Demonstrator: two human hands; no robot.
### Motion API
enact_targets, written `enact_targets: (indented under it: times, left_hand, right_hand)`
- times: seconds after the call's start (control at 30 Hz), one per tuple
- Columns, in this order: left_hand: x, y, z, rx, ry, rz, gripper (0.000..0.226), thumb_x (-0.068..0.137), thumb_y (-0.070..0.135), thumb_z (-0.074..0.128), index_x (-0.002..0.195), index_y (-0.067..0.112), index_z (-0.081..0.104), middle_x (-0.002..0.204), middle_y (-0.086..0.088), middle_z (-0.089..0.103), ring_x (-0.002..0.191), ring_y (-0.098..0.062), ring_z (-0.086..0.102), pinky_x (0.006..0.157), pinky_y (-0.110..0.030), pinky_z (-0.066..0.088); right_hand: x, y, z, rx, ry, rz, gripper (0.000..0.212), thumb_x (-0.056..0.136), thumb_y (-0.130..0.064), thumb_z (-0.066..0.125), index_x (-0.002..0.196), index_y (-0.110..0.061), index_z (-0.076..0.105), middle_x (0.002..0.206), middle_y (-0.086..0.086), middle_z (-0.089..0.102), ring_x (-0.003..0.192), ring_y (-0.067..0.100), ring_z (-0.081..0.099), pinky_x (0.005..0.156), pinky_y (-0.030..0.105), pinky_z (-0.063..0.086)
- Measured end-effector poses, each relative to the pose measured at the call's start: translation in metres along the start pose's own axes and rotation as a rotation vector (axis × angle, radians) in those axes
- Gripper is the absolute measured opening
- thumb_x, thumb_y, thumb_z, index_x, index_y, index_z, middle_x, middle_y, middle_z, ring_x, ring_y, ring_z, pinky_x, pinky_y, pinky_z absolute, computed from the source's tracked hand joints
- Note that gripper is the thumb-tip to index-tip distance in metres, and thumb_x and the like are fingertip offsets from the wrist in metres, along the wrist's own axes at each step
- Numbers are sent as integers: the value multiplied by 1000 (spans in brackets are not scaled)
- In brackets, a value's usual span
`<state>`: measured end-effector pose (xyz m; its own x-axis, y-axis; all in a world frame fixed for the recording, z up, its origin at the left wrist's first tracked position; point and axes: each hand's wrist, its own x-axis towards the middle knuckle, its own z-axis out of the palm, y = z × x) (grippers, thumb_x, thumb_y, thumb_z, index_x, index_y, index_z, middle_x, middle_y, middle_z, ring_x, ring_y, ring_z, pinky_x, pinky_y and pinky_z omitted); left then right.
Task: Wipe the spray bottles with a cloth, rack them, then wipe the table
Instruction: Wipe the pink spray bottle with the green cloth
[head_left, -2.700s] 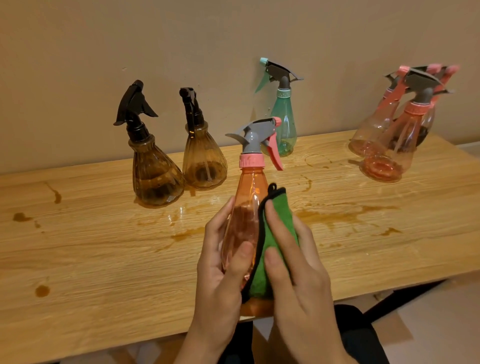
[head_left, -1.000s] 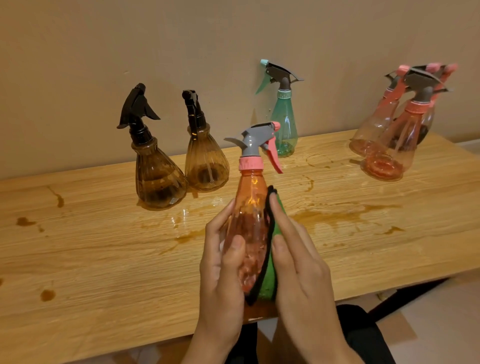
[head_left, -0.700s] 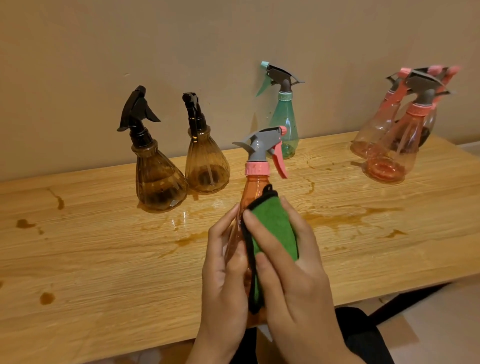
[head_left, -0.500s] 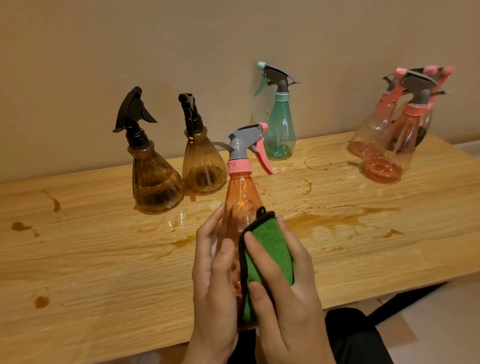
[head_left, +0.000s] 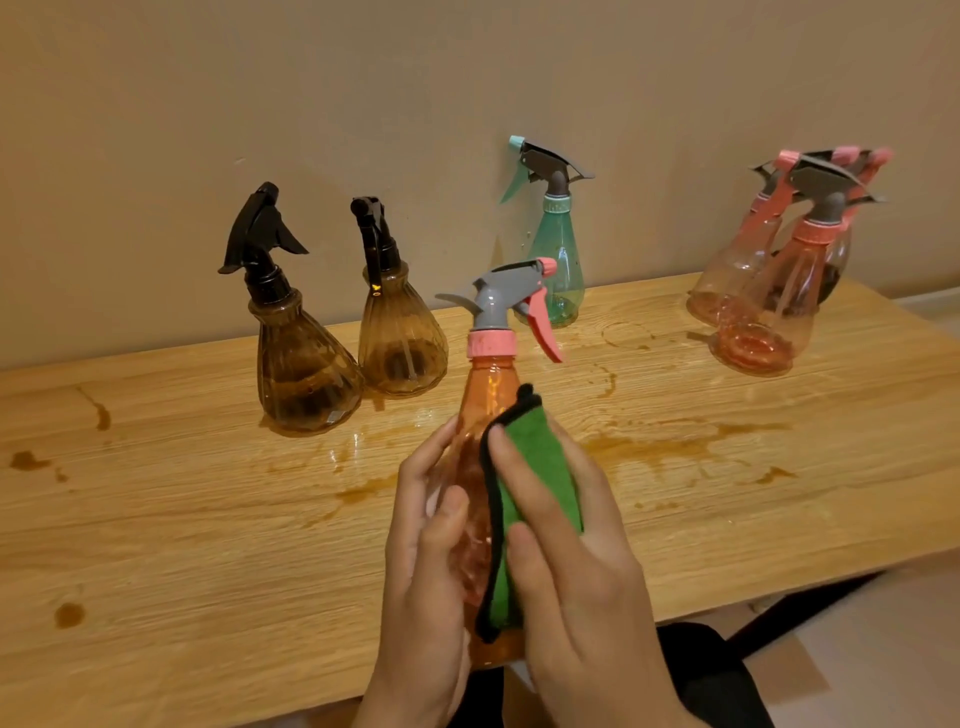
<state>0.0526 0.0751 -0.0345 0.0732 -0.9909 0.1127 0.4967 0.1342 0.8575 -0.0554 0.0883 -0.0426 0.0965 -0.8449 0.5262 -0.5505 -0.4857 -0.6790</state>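
Note:
An orange spray bottle with a grey head and pink trigger stands upright above the table's front edge. My left hand grips its lower body from the left, thumb across the front. My right hand presses a green cloth with a black hem against the bottle's right side, fingers curled over the cloth. The bottle's base is hidden by my hands.
Two brown bottles with black heads stand at the back left, a teal bottle by the wall, and several pink bottles at the back right. Brown spills streak the wooden table.
The cloth has slid round the bottle from its right side to its front and up and down its body. The bottle turned slightly in my left hand.

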Motion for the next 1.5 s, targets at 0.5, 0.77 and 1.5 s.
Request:
enact_targets:
  times: [0.5, 0.77, 1.5]
  left_hand:
    - [0, -4, -2, 163, -3, 71, 48, 78, 46, 68, 126, 48, 64, 132, 8, 69, 124, -19, 66, 92, -30, 57]
    - [4, -1, -2, 121, 71, 36, 56, 77, 55, 79, 130, 46, 62, 131, -2, 71, 117, -27, 71, 90, -34, 60]
    - [4, -4, -5, 19, -43, -115, 45, 95, 38, 52, 140, 36, 61, 138, -1, 68, 128, -24, 65, 98, -33, 57]
  right_hand:
    - [28, 1, -11, 396, -86, 202, 45, 107, -48, 38, 148, -64, 28, 137, -45, 43, 130, -16, 43, 101, 10, 40]
    - [-24, 0, 13, 64, 38, 106, 49, 102, -45, 37, 148, -61, 33, 163, -19, 23, 148, 5, 31, 113, 21, 38]
    - [4, 8, -5, 111, 47, 60, 49, 97, -54, 52, 145, -47, 47, 159, -13, 30, 146, 0, 32, 107, 10, 36]
